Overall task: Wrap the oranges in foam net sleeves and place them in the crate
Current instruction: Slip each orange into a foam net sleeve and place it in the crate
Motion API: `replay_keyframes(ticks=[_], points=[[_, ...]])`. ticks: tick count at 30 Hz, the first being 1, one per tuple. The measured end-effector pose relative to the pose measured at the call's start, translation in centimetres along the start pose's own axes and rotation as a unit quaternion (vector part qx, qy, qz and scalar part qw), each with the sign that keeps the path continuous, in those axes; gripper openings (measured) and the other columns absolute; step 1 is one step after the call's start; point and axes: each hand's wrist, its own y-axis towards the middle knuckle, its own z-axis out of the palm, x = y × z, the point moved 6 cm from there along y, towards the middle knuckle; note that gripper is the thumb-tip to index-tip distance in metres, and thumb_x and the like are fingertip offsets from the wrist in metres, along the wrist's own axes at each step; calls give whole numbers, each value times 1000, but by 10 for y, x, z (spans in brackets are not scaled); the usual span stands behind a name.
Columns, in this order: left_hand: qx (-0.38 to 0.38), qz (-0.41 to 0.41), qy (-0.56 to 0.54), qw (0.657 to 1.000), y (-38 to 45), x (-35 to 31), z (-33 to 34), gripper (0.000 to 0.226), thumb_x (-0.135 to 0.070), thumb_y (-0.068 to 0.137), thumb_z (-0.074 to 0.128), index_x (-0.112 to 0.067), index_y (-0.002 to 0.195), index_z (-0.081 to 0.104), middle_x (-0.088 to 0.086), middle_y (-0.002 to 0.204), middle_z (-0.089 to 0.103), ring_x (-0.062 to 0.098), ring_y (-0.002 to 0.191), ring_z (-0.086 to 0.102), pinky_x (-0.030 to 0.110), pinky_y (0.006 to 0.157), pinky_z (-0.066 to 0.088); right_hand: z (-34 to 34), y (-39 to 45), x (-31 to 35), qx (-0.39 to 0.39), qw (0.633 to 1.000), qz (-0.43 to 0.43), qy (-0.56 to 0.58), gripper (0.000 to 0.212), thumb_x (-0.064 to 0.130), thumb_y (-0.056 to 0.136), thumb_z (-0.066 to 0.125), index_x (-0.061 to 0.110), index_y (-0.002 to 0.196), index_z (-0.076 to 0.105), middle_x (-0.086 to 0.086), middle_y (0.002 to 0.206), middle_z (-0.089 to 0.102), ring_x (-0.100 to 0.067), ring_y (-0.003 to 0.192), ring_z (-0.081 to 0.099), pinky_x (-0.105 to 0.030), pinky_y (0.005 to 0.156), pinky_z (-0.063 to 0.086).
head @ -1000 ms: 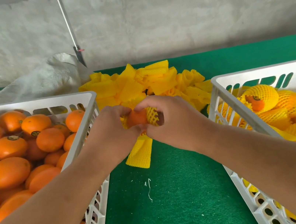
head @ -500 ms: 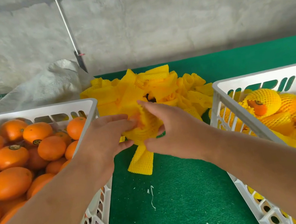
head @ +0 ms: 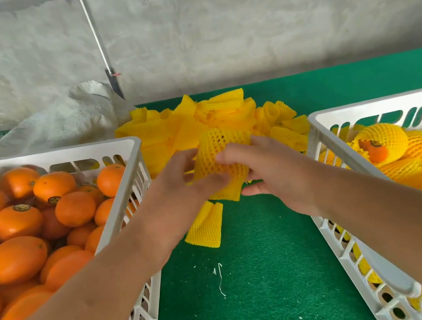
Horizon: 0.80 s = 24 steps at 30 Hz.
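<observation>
- The foam net sleeve between the hands is bright yellow, with a mesh of small diamond holes.
- The pile of sleeves behind it has the same yellow.
- The bare oranges are deep orange; some carry a small round dark sticker.
- The left crate and the right crate are white plastic with slotted walls.
- The table cover is dark green, with small white specks.
- The wall is grey and rough.
</observation>
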Motion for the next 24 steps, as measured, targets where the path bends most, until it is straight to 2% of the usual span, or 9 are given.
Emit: replay_keyframes(ticks=[2,4,6,7,9,12,15,19,24], points=[[-1,49,88,995,-5,-3,3,53,-54,85,81,-52,131,55,-33,113,67,-11,100,64,13,76,52,8,-2,0,64,996,16,52,35,41,92,72,25,124,72,4,119,78,-20,111,75,-43,97,60],[-31,80,118,989,-7,-7,-1,59,-53,85,80,-53,136,51,-37,110,64,-22,101,57,6,69,47,15,-4,1,113,990,17,87,34,36,100,69,22,130,70,0,124,77,-21,111,75,-43,98,61],[-42,97,144,984,-8,-9,-1,69,-51,85,81,-56,144,46,-44,115,56,-28,106,50,3,74,43,19,-5,3,141,985,7,95,39,41,101,68,22,136,67,-2,129,75,-22,117,73,-47,105,57],[-41,108,157,981,-9,-10,0,74,-49,85,82,-58,147,43,-46,121,50,-21,110,53,5,82,44,20,-6,4,147,984,2,96,42,44,101,68,22,137,66,-2,131,74,-23,120,72,-49,108,55],[-36,127,177,975,-11,-12,3,82,-42,86,84,-63,150,36,-47,131,42,-3,117,56,24,101,51,20,-6,4,147,985,0,91,45,47,100,69,25,138,65,-1,132,74,-23,122,71,-51,109,53],[-36,146,191,970,-11,-13,2,91,-33,88,84,-69,151,29,-51,141,36,-4,139,43,43,112,51,14,-6,2,124,991,16,41,46,59,91,73,40,133,67,10,128,75,-14,119,72,-49,102,58],[-42,166,194,966,-9,-11,0,96,-32,86,82,-72,151,23,-44,154,36,-3,143,42,37,104,55,9,-7,3,100,994,28,35,44,61,86,78,47,126,69,18,125,75,-8,122,68,-43,101,57],[-55,169,170,969,-6,-7,1,102,-51,74,83,-75,149,19,-36,155,34,-9,134,47,27,90,56,-2,-7,2,48,992,30,116,49,35,89,85,27,134,68,3,129,75,-22,124,69,-50,103,58],[-54,152,208,965,-8,-5,4,97,-77,66,67,-60,153,26,-28,141,40,-11,115,54,21,80,52,-52,-19,22,-127,977,-5,172,64,38,84,89,20,140,63,-4,133,72,-27,120,71,-47,92,64]])
